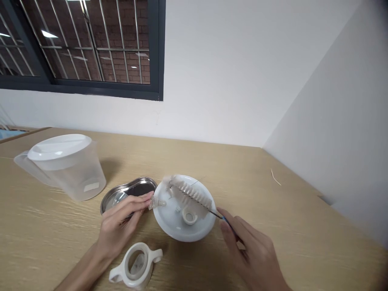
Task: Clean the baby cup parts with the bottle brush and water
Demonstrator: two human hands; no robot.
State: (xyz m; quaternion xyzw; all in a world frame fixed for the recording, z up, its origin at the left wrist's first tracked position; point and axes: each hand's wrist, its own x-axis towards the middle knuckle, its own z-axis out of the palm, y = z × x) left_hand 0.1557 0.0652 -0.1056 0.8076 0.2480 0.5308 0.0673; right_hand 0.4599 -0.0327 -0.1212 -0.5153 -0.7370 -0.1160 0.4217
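Observation:
My right hand (pixel 247 242) grips the blue handle of a bottle brush (pixel 194 196), whose white bristles slant over a white bowl (pixel 178 234). My left hand (pixel 123 222) pinches a small clear piece (pixel 155 203) at the bowl's left rim, its narrow end pointing into the bowl. Inside the bowl, below the bristles, sits a small white ring-shaped part (pixel 189 217). Behind my left fingers lies a kidney-shaped metal tray (pixel 141 182) with a clear item in it, partly hidden by that hand.
A clear plastic pitcher (pixel 81 178) with a white lid stands at the left. A white two-handled ring (pixel 136 266) rests near the front, a translucent piece inside it. A thin pale strip (pixel 275 178) lies on the wooden table (pixel 236 165) at right; walls and a barred window are behind.

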